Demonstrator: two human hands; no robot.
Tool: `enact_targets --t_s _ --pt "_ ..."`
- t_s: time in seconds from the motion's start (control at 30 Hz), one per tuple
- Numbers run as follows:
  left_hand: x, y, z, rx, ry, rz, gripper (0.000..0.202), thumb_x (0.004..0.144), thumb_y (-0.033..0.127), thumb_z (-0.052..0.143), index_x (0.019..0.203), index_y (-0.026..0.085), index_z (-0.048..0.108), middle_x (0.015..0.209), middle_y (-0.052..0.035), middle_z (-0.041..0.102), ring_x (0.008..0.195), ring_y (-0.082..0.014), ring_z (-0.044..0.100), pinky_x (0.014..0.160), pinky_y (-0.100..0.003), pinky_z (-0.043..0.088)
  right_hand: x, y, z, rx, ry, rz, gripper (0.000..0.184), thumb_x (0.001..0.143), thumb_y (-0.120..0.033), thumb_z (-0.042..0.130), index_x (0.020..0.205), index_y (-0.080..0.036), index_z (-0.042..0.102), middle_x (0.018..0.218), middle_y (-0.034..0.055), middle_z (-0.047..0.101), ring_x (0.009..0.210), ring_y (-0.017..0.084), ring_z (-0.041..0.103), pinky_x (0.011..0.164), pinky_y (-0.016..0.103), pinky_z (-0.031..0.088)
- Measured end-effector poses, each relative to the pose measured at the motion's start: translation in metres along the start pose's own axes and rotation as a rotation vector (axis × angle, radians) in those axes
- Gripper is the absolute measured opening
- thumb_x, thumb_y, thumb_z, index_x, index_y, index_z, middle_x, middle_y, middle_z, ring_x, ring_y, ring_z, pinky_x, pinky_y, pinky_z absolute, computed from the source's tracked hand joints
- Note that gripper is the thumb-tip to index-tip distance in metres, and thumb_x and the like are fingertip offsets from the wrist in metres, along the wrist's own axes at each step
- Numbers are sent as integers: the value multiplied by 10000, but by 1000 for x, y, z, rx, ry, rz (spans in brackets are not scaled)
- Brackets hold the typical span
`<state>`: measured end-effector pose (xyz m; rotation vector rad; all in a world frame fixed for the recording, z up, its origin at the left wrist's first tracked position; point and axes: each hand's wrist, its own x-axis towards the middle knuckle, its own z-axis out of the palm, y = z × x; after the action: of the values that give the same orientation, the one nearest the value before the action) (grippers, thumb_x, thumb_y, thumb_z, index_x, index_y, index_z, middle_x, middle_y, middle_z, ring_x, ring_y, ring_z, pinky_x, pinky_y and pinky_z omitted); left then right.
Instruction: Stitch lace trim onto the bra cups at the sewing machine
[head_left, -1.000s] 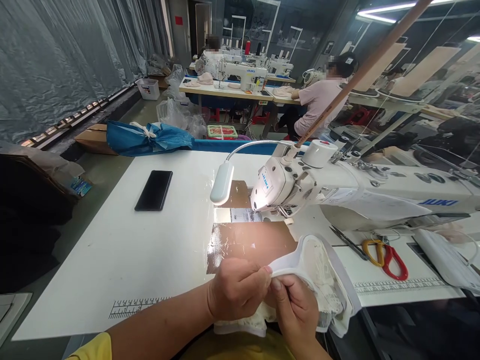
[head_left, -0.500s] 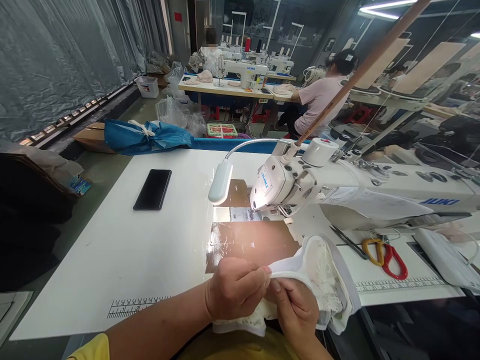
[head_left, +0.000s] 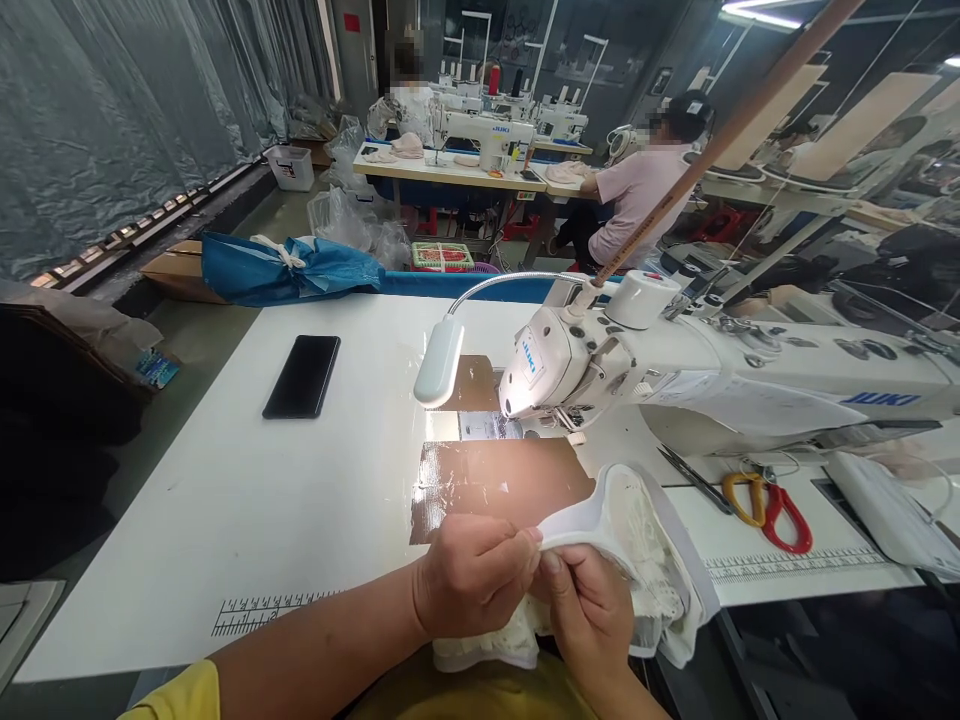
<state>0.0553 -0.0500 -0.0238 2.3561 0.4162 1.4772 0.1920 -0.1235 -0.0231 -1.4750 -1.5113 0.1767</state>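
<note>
A white lace garment piece [head_left: 637,550] with a smooth white band lies at the near edge of the white sewing table [head_left: 247,520]. My left hand [head_left: 472,575] is closed, pinching the band's edge. My right hand [head_left: 589,615] is closed too, gripping the same fabric just beside it, fingertips nearly touching. Both hands sit in front of a white sewing machine [head_left: 675,375] whose head lights a brown taped patch [head_left: 499,480] on the table.
A black phone [head_left: 301,376] lies at the table's left. A gooseneck lamp [head_left: 439,362] hangs left of the machine head. Red and yellow scissors [head_left: 765,505] and dark snips [head_left: 694,480] lie to the right. A person in pink [head_left: 637,200] works at another machine behind.
My hands have stayed in place, working the fabric's edge slightly. The lace cup has shifted a little between my fingers. The view has tilted slightly.
</note>
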Motion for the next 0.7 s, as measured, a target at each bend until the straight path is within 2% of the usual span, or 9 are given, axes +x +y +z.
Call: enact_targets --t_s 0.17,0.4,0.7 --pt "0 -1 -1 32 2 37 229 806 74 511 1031 113 534 553 17 524 466 -104 397 435 -254 283 -1 2 -4 -74 -5 -70 153 888 -229 518 757 -230 596 578 -53 595 501 105 545 497 211 401" --pt "3 0 -4 63 11 62 259 838 104 480 1095 116 518 563 13 574 461 -97 432 440 -246 298 -1 -4 -9 -45 -58 -33 115 874 -209 538 804 -244 624 622 -41 630 530 121 568 516 217 410" --pt "3 1 -6 91 3 119 308 825 92 458 1131 107 485 599 -7 613 432 -98 395 416 -258 266 -7 0 -8 -48 -13 -18 144 859 -234 551 742 -225 635 582 -31 635 509 132 567 518 236 402"
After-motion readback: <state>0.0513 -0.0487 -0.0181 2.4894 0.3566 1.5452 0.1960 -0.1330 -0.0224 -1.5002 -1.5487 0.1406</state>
